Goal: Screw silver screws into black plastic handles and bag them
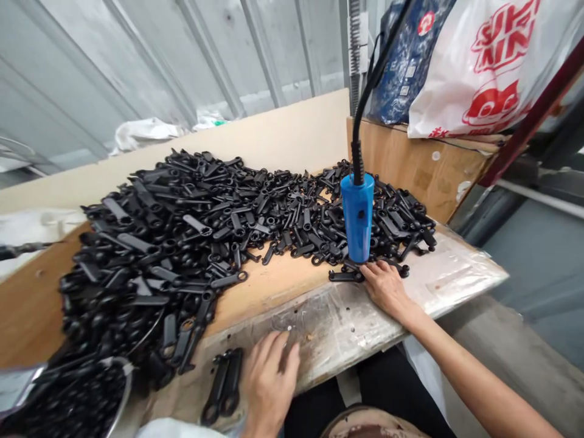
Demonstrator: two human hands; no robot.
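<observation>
My left hand [271, 383] is over the front edge of the worktop, fingers apart and slightly blurred, with nothing seen in it. Just left of it lie a few black lever-shaped parts [223, 386] side by side. My right hand [385, 286] rests on the worktop at the foot of an upright blue tool [357, 219], which hangs from a black cable. Its fingertips touch or nearly touch black parts [345, 276] below the tool; what they hold, if anything, is hidden.
A large heap of black parts [150, 231] covers the back and left. At the lower left stands a round container [125, 395] of small black pieces. A wooden box [417, 164] with plastic bags on it is at the back right.
</observation>
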